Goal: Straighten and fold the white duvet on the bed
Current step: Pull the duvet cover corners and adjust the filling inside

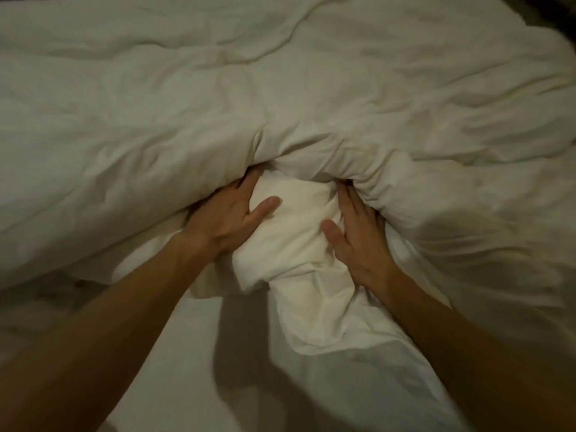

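We see the duvet (280,98) spread in rumpled folds across most of the bed, filling the upper part of the view from edge to edge. Its near edge is bunched into a thick roll at the centre, and a twisted wad of it trails down toward us over the flat sheet (174,369).

Our left hand (227,216) lies palm-down against the left side of that wad, thumb stretched across the top of the cloth, fingers pushed under the overhanging roll where we lose sight of the tips. Our right hand (358,235) mirrors it on the right side, thumb angled inward, fingers slipped into the crease beneath the roll. Both hands press the bunched cloth between them, each splayed rather than closed in a fist; whether the hidden fingers pinch the fabric we cannot tell.

The duvet at right is blurred. Both forearms are bare.
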Tool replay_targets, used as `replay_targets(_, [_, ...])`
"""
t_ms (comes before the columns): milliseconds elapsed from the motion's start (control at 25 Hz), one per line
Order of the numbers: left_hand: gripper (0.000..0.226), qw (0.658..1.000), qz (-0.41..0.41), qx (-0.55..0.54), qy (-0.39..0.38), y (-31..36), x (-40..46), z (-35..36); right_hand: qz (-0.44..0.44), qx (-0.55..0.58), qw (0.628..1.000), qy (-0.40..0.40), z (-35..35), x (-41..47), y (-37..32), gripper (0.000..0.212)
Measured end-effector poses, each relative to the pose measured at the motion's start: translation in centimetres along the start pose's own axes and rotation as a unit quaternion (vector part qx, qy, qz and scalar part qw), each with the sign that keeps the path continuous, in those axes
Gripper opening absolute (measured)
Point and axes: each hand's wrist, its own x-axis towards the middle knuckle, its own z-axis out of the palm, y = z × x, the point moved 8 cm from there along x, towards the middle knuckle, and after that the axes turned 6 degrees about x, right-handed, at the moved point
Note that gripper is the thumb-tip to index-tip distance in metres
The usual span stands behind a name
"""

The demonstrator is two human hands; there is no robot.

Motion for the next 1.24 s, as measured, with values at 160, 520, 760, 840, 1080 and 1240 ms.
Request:
replay_targets(160, [0.089,0.998,0.004,-0.016,-0.055,-1.6,3.1,4.3,0.029,-0.001,0.999,-0.032,2.2,1.7,2.3,0.107])
replay_targets(520, [0.087,0.999,0.019,0.024,-0.009,1.3,-6.0,1.0,0.024,0.028,0.999,-0.003,0.0,-2.5,-1.1,0.095])
replay_targets(760, [0.079,0.997,0.036,-0.037,0.056,3.8,-17.0,2.6,-0.052,0.067,0.995,0.054,0.4,-16.6,-9.3,0.087])
replay_targets(840, [0.073,0.991,0.017,-0.08,0.107,4.1,-19.4,3.8,-0.049,0.016,0.996,0.071,2.3,-20.1,-10.4,0.083])
replay_targets(1080, [0.08,0.994,0.002,-0.061,0.089,1.7,-14.8,6.9,0.015,-0.126,0.99,0.056,5.6,-16.0,-4.6,0.084])
replay_targets(1240, [0.075,0.991,0.02,-0.062,0.116,1.0,-11.8,5.0,0.072,0.051,0.993,0.081,2.1,-12.6,-3.9,0.061])
